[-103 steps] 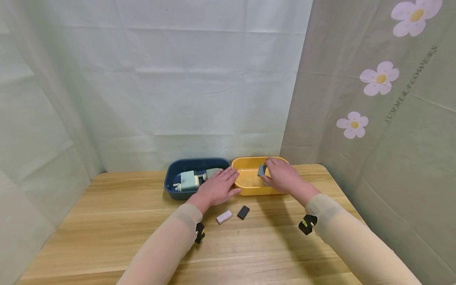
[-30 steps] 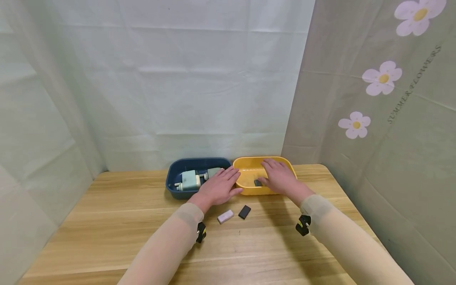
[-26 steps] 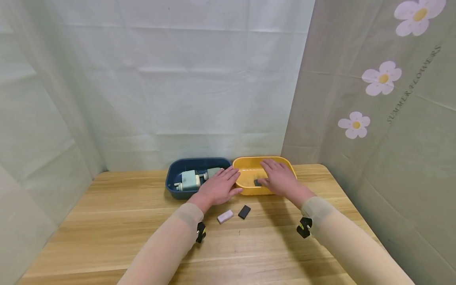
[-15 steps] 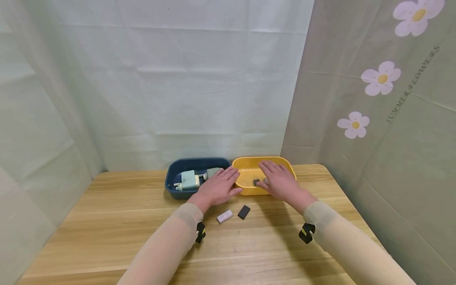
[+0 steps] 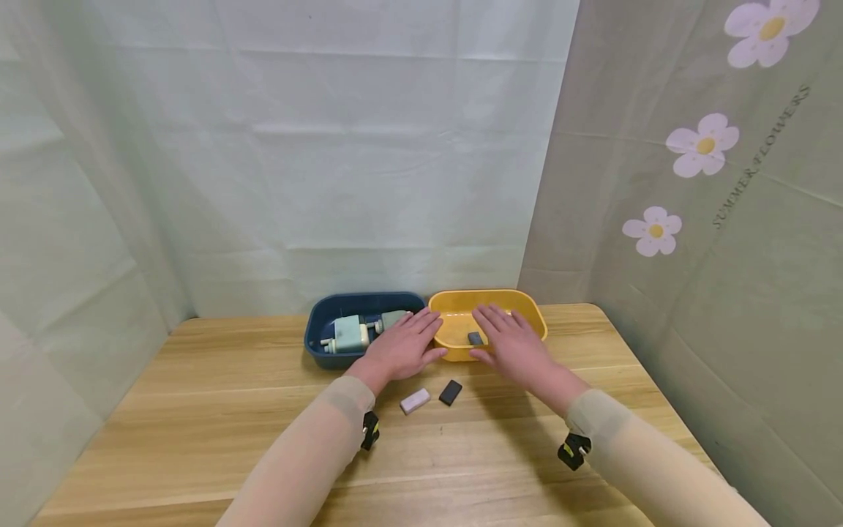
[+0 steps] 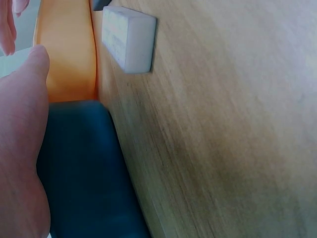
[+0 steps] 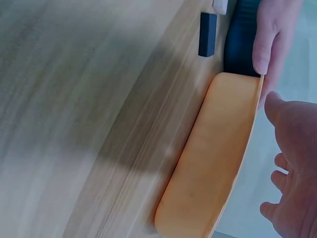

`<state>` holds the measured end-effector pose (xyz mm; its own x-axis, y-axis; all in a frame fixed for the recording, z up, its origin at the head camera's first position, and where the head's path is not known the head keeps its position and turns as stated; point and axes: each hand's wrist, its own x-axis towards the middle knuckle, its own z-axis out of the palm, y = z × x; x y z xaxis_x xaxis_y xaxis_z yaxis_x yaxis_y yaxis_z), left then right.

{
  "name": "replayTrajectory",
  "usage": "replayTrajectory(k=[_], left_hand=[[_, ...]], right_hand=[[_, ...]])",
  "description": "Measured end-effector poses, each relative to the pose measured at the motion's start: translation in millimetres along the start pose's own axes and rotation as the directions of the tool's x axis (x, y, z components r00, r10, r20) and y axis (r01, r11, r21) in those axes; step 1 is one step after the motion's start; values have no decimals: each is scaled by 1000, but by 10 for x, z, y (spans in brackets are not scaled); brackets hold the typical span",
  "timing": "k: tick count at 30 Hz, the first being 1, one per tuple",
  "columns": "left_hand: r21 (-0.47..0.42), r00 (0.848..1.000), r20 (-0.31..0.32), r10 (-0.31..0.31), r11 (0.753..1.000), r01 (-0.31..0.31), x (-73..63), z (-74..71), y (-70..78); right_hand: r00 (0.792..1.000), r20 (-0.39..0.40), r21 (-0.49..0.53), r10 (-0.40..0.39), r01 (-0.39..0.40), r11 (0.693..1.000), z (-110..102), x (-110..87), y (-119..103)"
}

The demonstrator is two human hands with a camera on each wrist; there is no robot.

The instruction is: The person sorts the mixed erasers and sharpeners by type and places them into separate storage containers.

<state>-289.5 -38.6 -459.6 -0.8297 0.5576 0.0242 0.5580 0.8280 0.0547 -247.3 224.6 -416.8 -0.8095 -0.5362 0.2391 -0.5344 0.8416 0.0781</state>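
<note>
My left hand point(image 5: 403, 348), fingers straight, lies across the adjoining rims of the dark blue tub point(image 5: 315, 329) and the yellow tub point(image 5: 454, 294). Over the near rim of the yellow tub hovers my right hand point(image 5: 516, 351), its fingers extended and nothing in its grip. A small blue-grey block point(image 5: 475, 338), eraser-like in shape, lies on the yellow tub's floor beside the right fingers. On the table in front of the tubs lie a white block point(image 5: 415, 401) and a black block point(image 5: 451, 393); the white one shows large in the left wrist view. The right hand covers part of the yellow tub.
Inside the dark blue tub lie a pale blue boxy bottle with a nozzle point(image 5: 349, 334) and a grey-green one point(image 5: 391, 320), partly behind the left fingers. The wooden table point(image 5: 230, 410) ends at a pale curtain point(image 5: 356, 183) behind the tubs.
At first my right hand held the blue-grey block over the yellow tub. The block now lies inside; the hand has opened and drawn back toward the near rim. My left hand stays put.
</note>
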Motion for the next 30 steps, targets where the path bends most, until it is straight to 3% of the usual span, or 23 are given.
replayTrajectory(k=[11,30], left_hand=[[8,1000,-10,-1,1000,1,1,10,-7],[6,1000,-27,13,1000,-13,1,31,-15]], right_hand=[[996,-50,-11,-73,73,997,-17,-148,-110],[988,-39,-4,-149,149,989,-1,-459,-268]])
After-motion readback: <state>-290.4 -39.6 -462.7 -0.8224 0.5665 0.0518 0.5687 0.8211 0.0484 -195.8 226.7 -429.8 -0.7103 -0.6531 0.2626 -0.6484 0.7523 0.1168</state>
